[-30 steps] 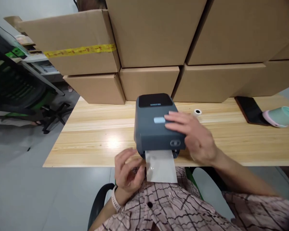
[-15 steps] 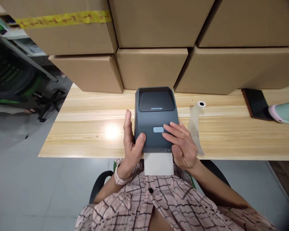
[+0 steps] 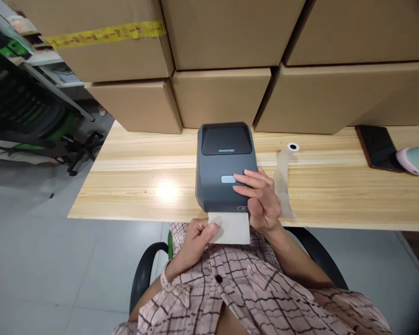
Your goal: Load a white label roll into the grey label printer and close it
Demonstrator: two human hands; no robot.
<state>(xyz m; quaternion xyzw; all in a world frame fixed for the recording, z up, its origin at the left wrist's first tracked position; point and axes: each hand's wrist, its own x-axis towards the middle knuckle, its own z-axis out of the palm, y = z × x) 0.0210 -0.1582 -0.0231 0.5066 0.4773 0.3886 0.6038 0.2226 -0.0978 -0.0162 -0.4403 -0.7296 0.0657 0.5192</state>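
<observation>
A dark grey label printer point(image 3: 219, 195) sits near the table's front edge, its lid closed. From its front slot a blank white label strip point(image 3: 233, 230) sticks out over the edge. My left hand point(image 3: 197, 237) pinches the strip's left side, thumb on top and fingers curled below. On the printer's right front corner rests my right hand point(image 3: 263, 200), fingers stretched over the top beside the light blue button point(image 3: 227, 179). Right of that hand lies a small roll point(image 3: 293, 147) with a pale translucent strip point(image 3: 282, 181) unrolled toward the front edge.
Large cardboard boxes point(image 3: 221, 97) are stacked along the back of the wooden table point(image 3: 125, 186). At the right a dark phone point(image 3: 377, 146) lies beside a green and pink cup point(image 3: 417, 159). An office chair point(image 3: 24, 93) stands off to the left.
My left hand has left the printer's left side and moved down to grip the label strip. My right hand stays on the printer. The view has shifted slightly.
</observation>
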